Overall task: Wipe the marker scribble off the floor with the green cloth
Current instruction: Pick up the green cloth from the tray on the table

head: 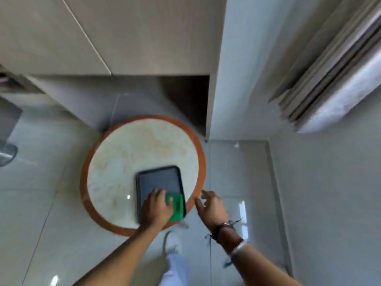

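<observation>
The green cloth point(176, 207) lies folded in the near right corner of a dark tray point(157, 179), which sits on a round marble-topped table point(123, 157) with a brown rim. My left hand point(157, 209) rests on the cloth's left part, fingers bent over it. My right hand point(212, 207) hovers just past the table's right edge, fingers spread, holding nothing. No marker scribble shows on the visible grey floor tiles point(237, 172).
A beige cabinet point(123, 38) stands behind the table, with a dark recess point(185, 96) at its base. Stacked slabs point(329, 79) lean at the right wall. A chair base point(7, 153) sits far left. My shoe point(172, 242) and trouser leg are below the table.
</observation>
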Demonstrator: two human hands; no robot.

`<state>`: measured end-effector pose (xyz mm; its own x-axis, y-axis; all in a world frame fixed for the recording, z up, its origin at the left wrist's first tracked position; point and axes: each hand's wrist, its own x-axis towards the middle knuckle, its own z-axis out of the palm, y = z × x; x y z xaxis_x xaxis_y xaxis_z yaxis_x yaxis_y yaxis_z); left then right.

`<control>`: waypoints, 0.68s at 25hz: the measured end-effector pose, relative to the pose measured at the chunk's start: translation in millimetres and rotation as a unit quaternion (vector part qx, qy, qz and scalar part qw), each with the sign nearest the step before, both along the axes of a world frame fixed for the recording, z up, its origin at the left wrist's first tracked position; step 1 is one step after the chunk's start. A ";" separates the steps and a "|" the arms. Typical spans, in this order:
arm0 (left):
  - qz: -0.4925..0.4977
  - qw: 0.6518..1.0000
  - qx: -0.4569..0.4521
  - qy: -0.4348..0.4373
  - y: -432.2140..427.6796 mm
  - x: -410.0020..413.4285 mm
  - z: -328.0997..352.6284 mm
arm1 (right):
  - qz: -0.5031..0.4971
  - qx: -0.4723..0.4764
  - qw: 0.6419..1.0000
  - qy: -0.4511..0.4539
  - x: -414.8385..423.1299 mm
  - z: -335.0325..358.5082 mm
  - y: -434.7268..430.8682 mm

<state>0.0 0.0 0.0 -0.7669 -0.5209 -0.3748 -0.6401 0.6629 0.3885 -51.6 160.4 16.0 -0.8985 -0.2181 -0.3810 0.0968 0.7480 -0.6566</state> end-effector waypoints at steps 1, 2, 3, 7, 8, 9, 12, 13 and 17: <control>0.054 0.998 0.009 -0.014 -13.1 8.2 -24.3 | -0.006 -0.011 0.998 -0.061 12.2 -24.1 -20.2; 0.104 0.993 0.025 -0.042 -24.8 15.4 -51.3 | -0.005 -0.017 0.994 -0.105 24.0 -49.4 -44.5; 0.146 0.987 0.047 -0.054 -33.9 21.8 -77.0 | -0.013 -0.018 0.989 -0.147 34.3 -72.0 -62.9; 0.247 0.951 0.161 -0.091 -42.0 21.1 -139.5 | -0.080 0.054 0.974 -0.206 41.3 -131.5 -98.8; 0.274 0.942 0.174 -0.085 -42.1 19.3 -147.4 | -0.083 0.078 0.972 -0.205 38.0 -137.3 -103.1; 0.303 0.932 0.185 -0.075 -43.5 18.1 -156.5 | -0.084 0.099 0.969 -0.208 35.9 -145.5 -106.7; 0.385 0.885 0.258 -0.046 -45.5 18.1 -163.9 | -0.114 0.150 0.946 -0.265 27.1 -156.5 -115.4; 0.407 0.861 0.301 -0.054 -44.6 18.4 -160.3 | -0.143 0.138 0.937 -0.288 24.0 -159.8 -113.3; 0.408 0.795 0.438 -0.098 -39.2 14.8 -133.5 | -0.290 -0.106 0.876 -0.369 5.7 -149.3 -83.8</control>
<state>14.8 -39.2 -133.5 -0.1900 -0.2884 -0.9385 -0.8236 -0.4736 0.3122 -45.9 76.6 -133.3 -0.4071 0.0578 -0.9116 0.8777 0.3009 -0.3729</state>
